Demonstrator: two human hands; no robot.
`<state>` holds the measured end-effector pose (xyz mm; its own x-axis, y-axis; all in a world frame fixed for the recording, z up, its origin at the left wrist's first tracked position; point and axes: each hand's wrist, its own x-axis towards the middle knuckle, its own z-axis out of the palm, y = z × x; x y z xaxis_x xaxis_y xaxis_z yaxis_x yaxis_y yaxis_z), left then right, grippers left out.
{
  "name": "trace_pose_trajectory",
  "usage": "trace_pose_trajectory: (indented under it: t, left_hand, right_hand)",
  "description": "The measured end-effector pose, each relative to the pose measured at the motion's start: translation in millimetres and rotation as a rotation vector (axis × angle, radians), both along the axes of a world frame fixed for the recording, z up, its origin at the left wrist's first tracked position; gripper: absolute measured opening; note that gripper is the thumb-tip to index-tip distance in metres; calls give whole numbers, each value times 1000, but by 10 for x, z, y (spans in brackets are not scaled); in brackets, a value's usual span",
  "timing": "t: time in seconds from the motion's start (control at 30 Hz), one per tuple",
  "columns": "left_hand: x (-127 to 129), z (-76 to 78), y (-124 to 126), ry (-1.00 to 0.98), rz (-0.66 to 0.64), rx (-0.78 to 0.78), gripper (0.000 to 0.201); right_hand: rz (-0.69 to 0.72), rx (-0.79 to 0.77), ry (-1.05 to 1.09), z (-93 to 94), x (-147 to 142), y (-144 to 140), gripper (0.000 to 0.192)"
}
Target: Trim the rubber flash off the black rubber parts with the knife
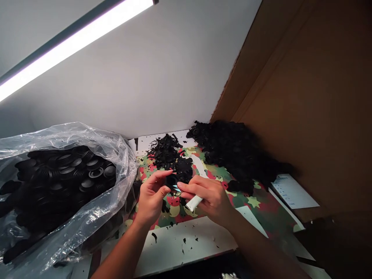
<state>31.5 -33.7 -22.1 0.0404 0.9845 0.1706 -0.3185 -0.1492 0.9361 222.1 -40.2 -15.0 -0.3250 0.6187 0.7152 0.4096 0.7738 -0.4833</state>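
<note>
Nearest you, white sheets [186,248] flecked with black shavings lie at the table [261,205] edge. Above them your left hand [152,197] pinches a small black round part [172,180] between thumb and fingertips, turned toward your face, apparently to expose its rim. Your right hand [209,195] is closed around a white-handled blade tool [193,202], its tip touching the part; the grip is short, likely for control. To your left, an open clear plastic bag [116,155] holds many similar black round parts [64,174], within easy reach. Beyond your hands, a small heap of black trimmings [170,155] sits on the patterned table cover. Farther right, a larger black pile [238,151] rests against the cardboard wall [305,97]. A printed paper [292,192] lies beside it.
</note>
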Motion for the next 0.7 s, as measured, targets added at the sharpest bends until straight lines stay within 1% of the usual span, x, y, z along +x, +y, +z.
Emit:
trace_pose_trajectory:
  t: [0.13, 0.23, 0.37, 0.53, 0.7]
  left_hand:
    - [-30, -45, -3, 33, -19, -6, 38]
    - [-26, -49, -4, 25, -18, -11, 38]
    - [14, -33, -9, -37, -8, -48, 39]
    - [68, -28, -27, -123, 47, -77, 40]
    - [102, 6, -45, -196, -2, -97, 37]
  right_hand:
    - [14, 67, -51, 39, 11, 38, 21]
    - [8, 97, -71, 63, -9, 43, 21]
    - [-32, 103, -59, 60, -59, 15, 23]
    - [-57, 88, -47, 50, -112, -18, 29]
    - [-85, 98, -62, 50, -132, -31, 28]
